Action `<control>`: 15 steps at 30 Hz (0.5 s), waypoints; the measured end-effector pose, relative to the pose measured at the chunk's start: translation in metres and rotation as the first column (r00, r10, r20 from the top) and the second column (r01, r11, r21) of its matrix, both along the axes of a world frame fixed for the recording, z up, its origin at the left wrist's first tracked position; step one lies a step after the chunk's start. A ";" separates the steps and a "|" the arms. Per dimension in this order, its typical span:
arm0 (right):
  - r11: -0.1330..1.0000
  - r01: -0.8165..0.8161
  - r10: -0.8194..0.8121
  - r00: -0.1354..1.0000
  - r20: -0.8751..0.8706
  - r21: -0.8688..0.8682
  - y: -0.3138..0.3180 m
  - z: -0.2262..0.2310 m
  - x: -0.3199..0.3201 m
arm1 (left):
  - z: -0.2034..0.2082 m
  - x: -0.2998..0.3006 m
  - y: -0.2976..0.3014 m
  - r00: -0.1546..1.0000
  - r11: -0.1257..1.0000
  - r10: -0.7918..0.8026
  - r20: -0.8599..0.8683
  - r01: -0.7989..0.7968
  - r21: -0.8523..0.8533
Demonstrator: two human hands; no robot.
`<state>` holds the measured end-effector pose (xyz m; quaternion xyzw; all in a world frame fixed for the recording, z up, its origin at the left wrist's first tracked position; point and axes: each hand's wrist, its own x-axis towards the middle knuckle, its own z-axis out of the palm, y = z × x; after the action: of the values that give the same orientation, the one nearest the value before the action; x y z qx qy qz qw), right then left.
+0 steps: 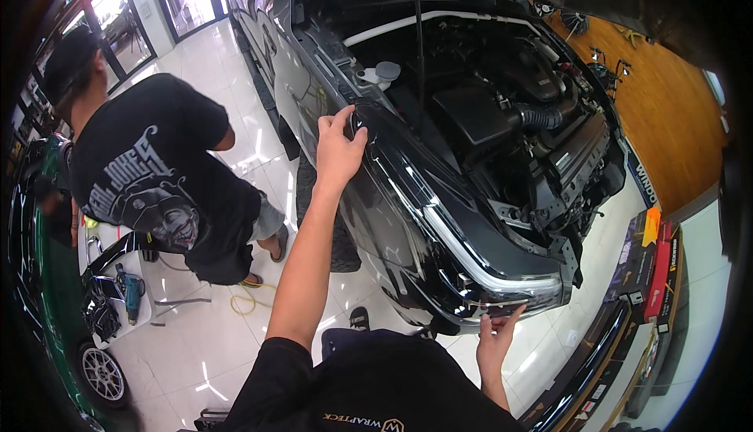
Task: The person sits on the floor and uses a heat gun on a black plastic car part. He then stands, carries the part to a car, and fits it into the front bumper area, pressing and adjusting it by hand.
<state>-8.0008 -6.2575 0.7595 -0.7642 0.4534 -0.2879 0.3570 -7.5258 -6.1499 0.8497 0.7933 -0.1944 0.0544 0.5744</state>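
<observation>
- The headlamp [461, 248] sits at the front corner of the dark vehicle, between the fender [380, 240] and the open engine bay [463, 63]; its pale light strip bends along the lower end.
- The left hand [341, 150] is at the upper end of the headlamp; its finger and thumb curl toward each other, with a gap visible; whether a thin clear edge lies between them cannot be told.
- The right hand [494, 342] is at the lower end; thumb and forefinger stand apart, raised toward the lens; whether they pinch anything cannot be told.
- Recommended handling: support both ends evenly; use light fingertip contact; follow the curve of the lens; avoid dragging nails or sleeves across glossy surfaces.
- The engine bay holds a capped pale reservoir [383, 73], a black housing [477, 114] and a ribbed hose [541, 118]; the reservoir's contents cannot be seen.
- Long cartons [663, 271], black and red, stand at the right; their contents are hidden.
- At the left, a white table [149, 300] bears a blue-green hand tool [131, 292] and black parts [100, 316]; a co-worker [149, 142] stands beside it, turned away.
</observation>
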 end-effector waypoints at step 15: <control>0.984 0.029 -0.037 0.998 0.041 0.177 0.005 0.015 0.004 | 0.004 0.009 0.002 1.000 0.995 -0.008 0.022 0.006 0.101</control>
<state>-7.9971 -6.2530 0.7746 -0.7153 0.4818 -0.2695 0.4284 -7.5168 -6.1483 0.8536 0.8201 -0.2061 0.0515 0.5313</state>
